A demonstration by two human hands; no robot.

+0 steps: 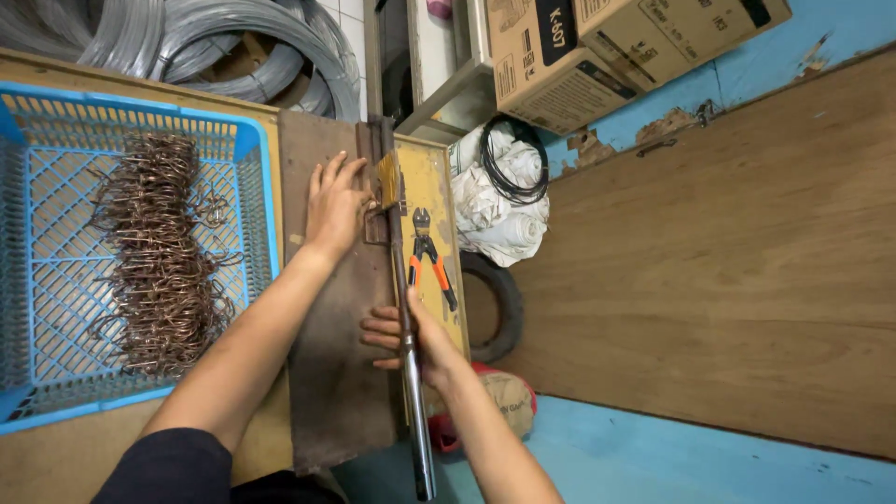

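My right hand (pixel 409 338) is wrapped around a long steel lever bar (pixel 412 392) that runs along the right edge of a dark metal bench plate (pixel 331 373). My left hand (pixel 334 205) lies flat on the plate near the bar's far end, fingers beside a small yellowish piece (pixel 386 177) at the bending head. Whether the fingertips pinch anything there is hard to tell.
A blue plastic basket (pixel 257 177) at left holds a heap of bent rusty wire hooks (pixel 154 252). Orange-handled cutters (pixel 427 257) lie on a yellow board. Wire coils (pixel 233 47) sit at the back. Cardboard boxes (pixel 597 47), white sacks (pixel 495 201) and a tyre (pixel 499 308) stand on the floor.
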